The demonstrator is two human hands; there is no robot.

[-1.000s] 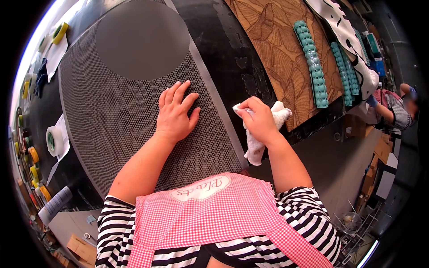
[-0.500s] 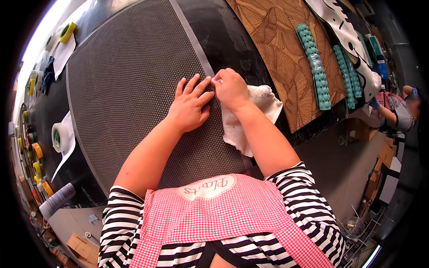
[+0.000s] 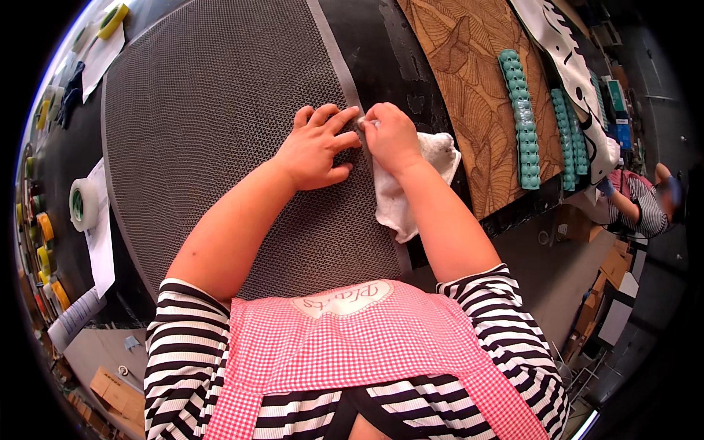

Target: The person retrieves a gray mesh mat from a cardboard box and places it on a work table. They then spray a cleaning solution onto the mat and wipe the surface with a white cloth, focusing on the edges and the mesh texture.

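A large grey mesh mat (image 3: 220, 88) with a smooth grey border lies on the black table in front of me. My left hand (image 3: 317, 149) rests on it with fingers spread, the index fingertip close to the right border. Opposite it, my right hand (image 3: 394, 138) is closed in a pinch at that border, gripping part of a white cloth (image 3: 396, 205). The rest of the cloth spreads from under the hand and wrist over the mat's edge and the table. What lies right beneath the pinching fingertips is hidden.
On the right lies a brown leaf-patterned mat (image 3: 469, 95) with a teal bumpy roll (image 3: 522, 121) on it; more teal rolls (image 3: 568, 139) sit beyond. Tape rolls (image 3: 83, 204) and papers line the table's left side. A co-worker (image 3: 642, 202) is at the far right.
Both hands have shifted slightly along the mat's right border, away from me. The view has moved a little. The cloth stays under my right hand.
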